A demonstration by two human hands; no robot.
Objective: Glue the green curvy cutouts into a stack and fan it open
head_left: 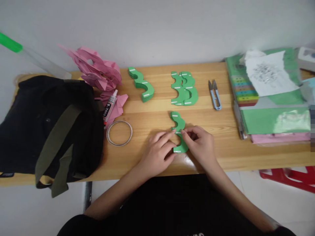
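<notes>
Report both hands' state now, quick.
Left hand: fingers spread, touching the near green cutout from its left; grip unclear.
Right hand: thumb and fingers at the cutout's right edge; whether pinched shut, can't tell.

The 1 view comes from a camera worn on the person's head, above the near side of the bench [152,114]. It faces forward and steeply down, so the black shirt [172,200] fills the bottom centre and the wall [157,32] runs across the top. The bench crosses the frame from left edge to right edge, within arm's reach. The left hand [156,154] and right hand [203,144] sit just below centre, with floor [251,183] at lower right.
</notes>
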